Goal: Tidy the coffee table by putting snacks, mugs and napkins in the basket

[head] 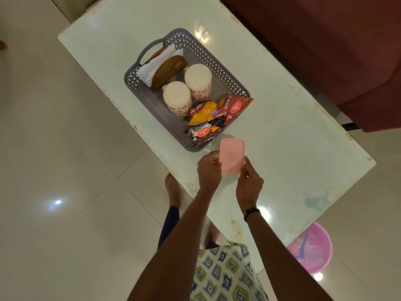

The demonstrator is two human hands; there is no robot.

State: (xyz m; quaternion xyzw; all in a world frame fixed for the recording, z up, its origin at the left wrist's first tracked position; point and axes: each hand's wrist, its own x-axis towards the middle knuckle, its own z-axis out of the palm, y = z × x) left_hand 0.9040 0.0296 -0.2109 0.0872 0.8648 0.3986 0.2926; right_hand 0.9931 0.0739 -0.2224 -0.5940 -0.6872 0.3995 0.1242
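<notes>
Pinching a pink rectangular lid [232, 156] by its edges between left hand [209, 170] and right hand [249, 181] just beside the grey basket [195, 51] already holding mugs [176, 97], snack packets [204, 124] and napkins [147, 70], a person risks dropping it onto the white surface [303, 137] should that light grip slip.

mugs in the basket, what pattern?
White mugs with red flower motifs; head view.

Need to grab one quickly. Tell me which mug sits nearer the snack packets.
The left mug, nearer the camera: its base touches the packets. The other mug stands behind it, toward the napkin holder.
</notes>
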